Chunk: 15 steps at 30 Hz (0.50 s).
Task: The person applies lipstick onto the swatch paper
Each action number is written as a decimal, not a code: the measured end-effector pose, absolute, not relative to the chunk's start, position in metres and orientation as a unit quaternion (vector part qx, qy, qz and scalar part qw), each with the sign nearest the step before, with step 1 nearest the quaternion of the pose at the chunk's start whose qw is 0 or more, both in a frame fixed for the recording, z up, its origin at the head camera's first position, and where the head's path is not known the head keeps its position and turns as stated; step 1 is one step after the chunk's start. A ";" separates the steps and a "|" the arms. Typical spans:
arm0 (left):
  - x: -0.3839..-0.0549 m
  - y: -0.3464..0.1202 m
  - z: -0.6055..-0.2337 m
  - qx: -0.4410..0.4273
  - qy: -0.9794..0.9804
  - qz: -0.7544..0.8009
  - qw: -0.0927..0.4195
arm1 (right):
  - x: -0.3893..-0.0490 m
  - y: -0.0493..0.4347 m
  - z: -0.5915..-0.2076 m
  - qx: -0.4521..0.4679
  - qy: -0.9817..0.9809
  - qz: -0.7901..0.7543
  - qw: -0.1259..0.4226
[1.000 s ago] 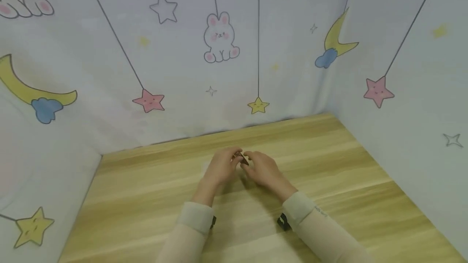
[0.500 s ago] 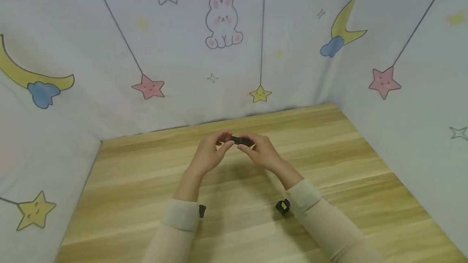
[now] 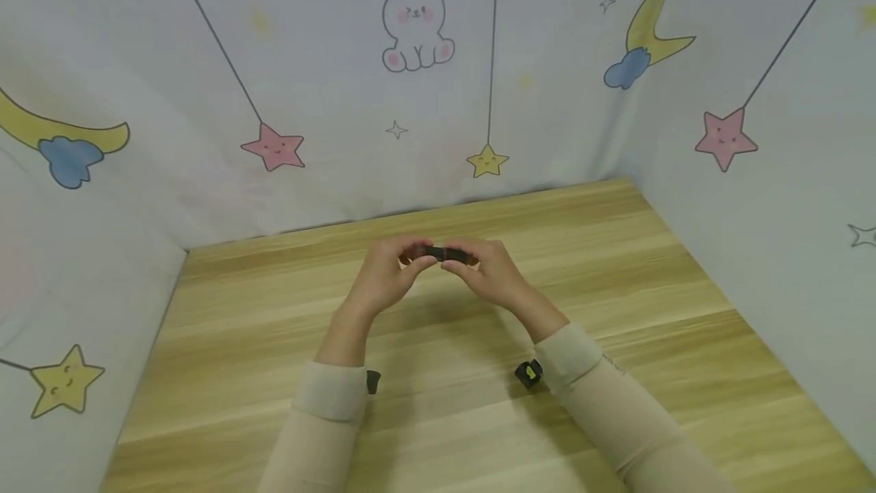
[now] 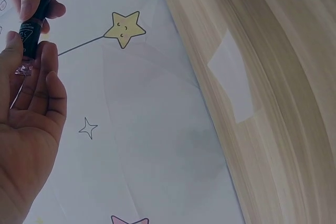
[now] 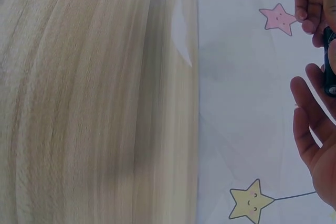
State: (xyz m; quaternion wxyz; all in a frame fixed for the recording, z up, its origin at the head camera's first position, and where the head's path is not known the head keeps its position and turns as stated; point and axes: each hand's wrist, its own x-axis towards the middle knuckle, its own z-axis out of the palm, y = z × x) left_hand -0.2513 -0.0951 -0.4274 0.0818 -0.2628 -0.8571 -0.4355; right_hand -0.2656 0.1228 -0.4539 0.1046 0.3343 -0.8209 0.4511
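Both hands hold a slim dark tube level between them above the table. The left wrist view shows pale print on the dark tube and a clear, faceted end. The left hand pinches it near that clear end with thumb and fingers. From the other side, the right hand grips the dark part between thumb and fingers. Its dark round end shows in the right wrist view, beside the right hand. Fingers hide parts of the tube; its exact kind is unclear.
Below the hands lies a wood-grain table. White curtain walls with printed stars and a bunny stand behind and at both sides. A pale patch shows on the table; paper or glare, I cannot tell. Black wrist devices sit under both sleeves.
The hands have risen and moved farther from the body. The tube, mostly hidden and slanted before, now lies nearly level with both hands on it. The head view has tilted down slightly.
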 end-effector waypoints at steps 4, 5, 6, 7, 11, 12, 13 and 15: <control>-0.248 -0.101 -0.426 -0.263 -0.854 -0.441 0.088 | -0.266 0.119 -0.453 0.342 -0.819 0.447 0.108; -0.247 -0.102 -0.426 -0.263 -0.853 -0.441 0.090 | -0.266 0.118 -0.453 0.345 -0.819 0.446 0.109; -0.246 -0.103 -0.426 -0.263 -0.853 -0.441 0.093 | -0.266 0.117 -0.453 0.347 -0.818 0.445 0.111; -0.245 -0.104 -0.426 -0.263 -0.853 -0.440 0.096 | -0.266 0.116 -0.453 0.350 -0.817 0.445 0.113; -0.245 -0.104 -0.426 -0.262 -0.854 -0.438 0.106 | -0.266 0.114 -0.452 0.353 -0.813 0.448 0.117; -0.245 -0.104 -0.426 -0.263 -0.853 -0.437 0.107 | -0.266 0.114 -0.452 0.353 -0.813 0.448 0.117; -0.245 -0.105 -0.426 -0.261 -0.853 -0.438 0.109 | -0.266 0.114 -0.452 0.351 -0.815 0.447 0.118; -0.243 -0.109 -0.426 -0.239 -0.860 -0.436 0.114 | -0.265 0.116 -0.453 0.337 -0.821 0.447 0.118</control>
